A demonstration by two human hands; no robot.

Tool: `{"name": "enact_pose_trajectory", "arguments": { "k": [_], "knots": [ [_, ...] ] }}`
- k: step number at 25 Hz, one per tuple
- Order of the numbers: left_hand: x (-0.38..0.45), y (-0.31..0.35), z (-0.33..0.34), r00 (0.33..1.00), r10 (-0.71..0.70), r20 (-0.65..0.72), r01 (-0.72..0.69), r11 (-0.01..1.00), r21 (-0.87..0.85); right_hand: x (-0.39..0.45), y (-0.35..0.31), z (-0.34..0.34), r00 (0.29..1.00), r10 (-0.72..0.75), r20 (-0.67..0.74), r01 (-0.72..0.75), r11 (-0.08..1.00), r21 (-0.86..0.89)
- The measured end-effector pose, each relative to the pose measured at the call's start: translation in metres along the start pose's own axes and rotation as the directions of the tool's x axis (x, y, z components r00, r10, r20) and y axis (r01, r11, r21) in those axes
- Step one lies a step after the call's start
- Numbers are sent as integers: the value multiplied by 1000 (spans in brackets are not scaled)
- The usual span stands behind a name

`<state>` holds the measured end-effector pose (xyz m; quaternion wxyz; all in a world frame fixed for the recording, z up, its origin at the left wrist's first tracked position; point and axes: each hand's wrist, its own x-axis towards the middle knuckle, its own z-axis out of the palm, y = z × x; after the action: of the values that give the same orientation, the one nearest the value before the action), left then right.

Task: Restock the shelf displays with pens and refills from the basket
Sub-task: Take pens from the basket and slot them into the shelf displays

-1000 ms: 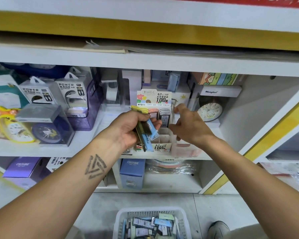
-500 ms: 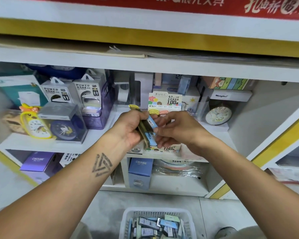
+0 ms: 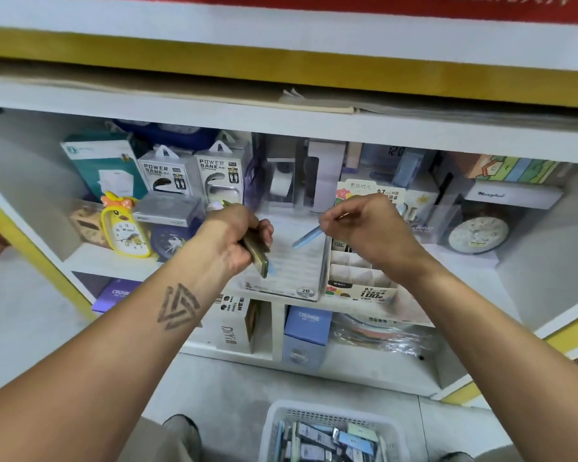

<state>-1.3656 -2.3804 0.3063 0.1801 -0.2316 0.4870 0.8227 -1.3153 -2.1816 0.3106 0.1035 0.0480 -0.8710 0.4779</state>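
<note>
My left hand [image 3: 237, 240] grips a small stack of olive-green refill packs [image 3: 257, 258] in front of the middle shelf. My right hand [image 3: 364, 228] pinches one light-blue refill pack [image 3: 307, 237] by its upper end, held apart from the stack and tilted down to the left. Just right of it stands the white refill display box [image 3: 361, 281] with several dividers, marked 0.7 HB and 100. A clear lead box marked 2B [image 3: 291, 271] stands behind the blue pack. The white basket [image 3: 331, 415] with several refill packs sits on the floor below.
The shelf holds power bank boxes [image 3: 194, 175], a yellow duck clock [image 3: 124, 228], a blue clock in a clear case [image 3: 172, 240] and a round clock [image 3: 477, 236] at the right. Purple and blue boxes [image 3: 306, 335] fill the lower shelf. A yellow-edged upper shelf [image 3: 281, 71] overhangs.
My right hand has pulled one light-blue pack off the stack in my left hand and moved right with it. The view shifted, so the shelf sits lower and further right.
</note>
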Motion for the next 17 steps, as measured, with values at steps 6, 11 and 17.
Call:
{"name": "enact_pose_trajectory", "arguments": {
  "k": [6, 11, 17],
  "knots": [
    [-8, 10, -35, 999, 13, 47, -13, 1000, -16, 11, 0, 52, 973, -199, 116, 227, 920, -321],
    [-15, 20, -56, 998, 36, 49, -35, 999, -5, 12, -1, 82, 966, -225, 128, 252, 928, -275],
    [-21, 25, -62, 998, 55, 35, -55, 998, 0, 11, 1, 98, 975, -149, 166, 186, 953, -239]
  ]
}}
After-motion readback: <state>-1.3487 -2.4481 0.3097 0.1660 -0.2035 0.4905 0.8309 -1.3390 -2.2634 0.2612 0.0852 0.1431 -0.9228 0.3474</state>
